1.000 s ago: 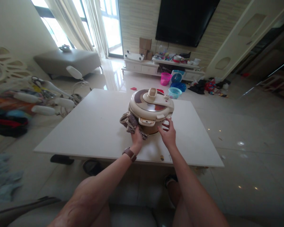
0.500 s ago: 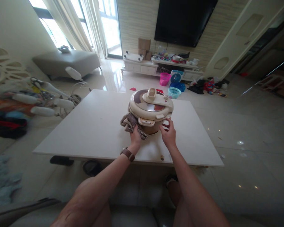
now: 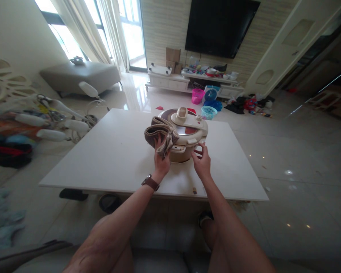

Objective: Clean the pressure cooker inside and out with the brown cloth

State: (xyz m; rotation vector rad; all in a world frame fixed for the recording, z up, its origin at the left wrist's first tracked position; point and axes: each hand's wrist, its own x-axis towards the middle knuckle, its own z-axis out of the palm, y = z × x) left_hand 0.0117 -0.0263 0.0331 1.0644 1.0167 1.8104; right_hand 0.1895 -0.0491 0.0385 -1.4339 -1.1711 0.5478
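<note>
A cream pressure cooker [image 3: 187,131] with a shiny lid stands on the white table [image 3: 102,159]. My left hand [image 3: 161,159], a brown watch on its wrist, grips a folded brown-grey cloth [image 3: 156,132] at the cooker's left front; the cloth hides part of the lid rim and side. My right hand [image 3: 202,161] is at the right front of the cooker, thumb and fingers closed on its edge just below the lid.
A small brown object [image 3: 194,190] lies near the table's front edge. Beyond the table, a pink basket [image 3: 197,96] and a light-blue basket [image 3: 208,112] stand on the floor. A white lamp-like frame [image 3: 71,123] is off to the left.
My left hand has lifted the cloth from the cooker's lower side up to its lid rim, where the cloth bunches taller. My right hand stays in place on the cooker.
</note>
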